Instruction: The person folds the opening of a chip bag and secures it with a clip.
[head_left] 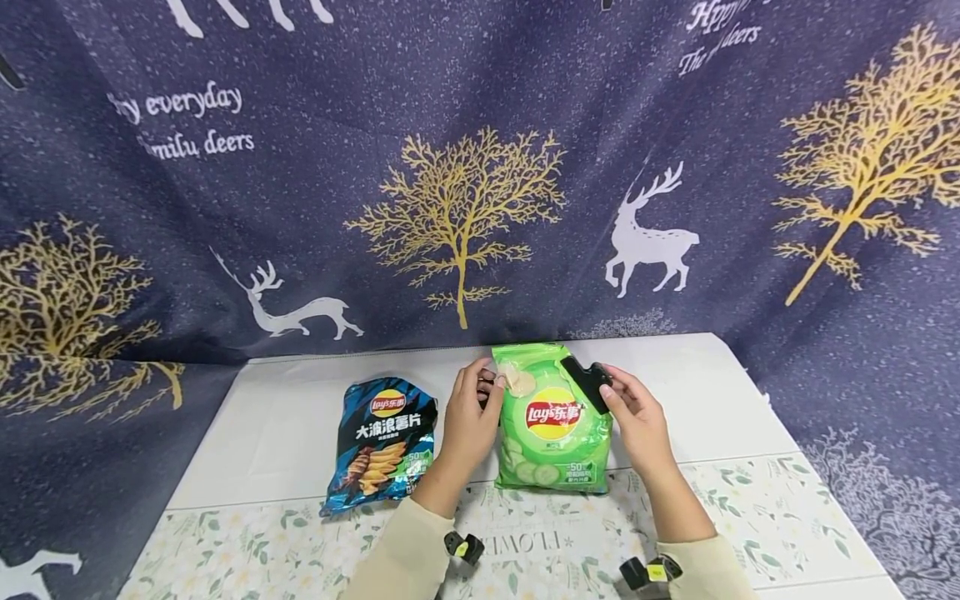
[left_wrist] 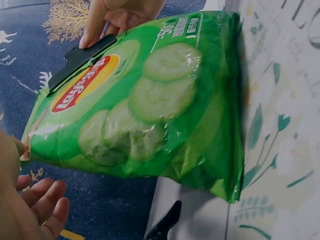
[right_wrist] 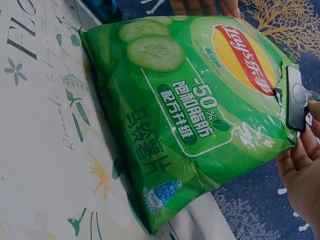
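Observation:
A green Lay's chip bag (head_left: 551,429) with cucumber slices printed on it stands on the table between both hands. Across its upper right corner sits a black bag clip (head_left: 587,384). My right hand (head_left: 641,421) pinches this clip, the thumb in front and the other fingers behind. At the bag's upper left edge, my left hand (head_left: 471,417) holds the corner by thumb and finger; its remaining fingers hang loosely curled in the left wrist view. A second black object (left_wrist: 166,222), partly cut off there, lies on the table near the left hand; its kind is unclear.
To the left of the left hand lies a blue and black Lay's chip bag (head_left: 382,442). The white table (head_left: 285,400) carries a flower-patterned cover (head_left: 247,542) along its front. Behind it hangs a dark blue cloth (head_left: 315,208) with trees and deer.

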